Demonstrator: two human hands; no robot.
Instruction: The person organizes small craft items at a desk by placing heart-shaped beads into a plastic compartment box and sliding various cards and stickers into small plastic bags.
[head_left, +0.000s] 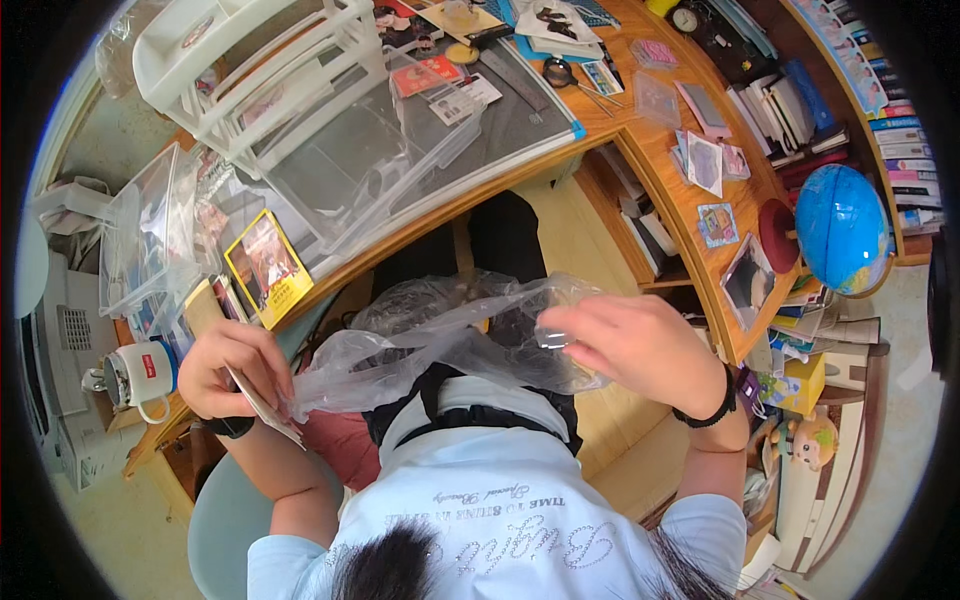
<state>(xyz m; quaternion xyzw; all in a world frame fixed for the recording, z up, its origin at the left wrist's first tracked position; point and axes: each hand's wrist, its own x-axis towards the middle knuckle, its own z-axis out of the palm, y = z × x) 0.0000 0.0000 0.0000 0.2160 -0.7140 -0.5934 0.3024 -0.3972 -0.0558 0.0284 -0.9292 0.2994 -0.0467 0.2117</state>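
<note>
Here, just before the wooden desk, my left hand pinches a thin, pale card and the edge of a clear plastic bag. The bag stretches along the desk's near side to my right hand, its fingertips pinching the plastic.
</note>
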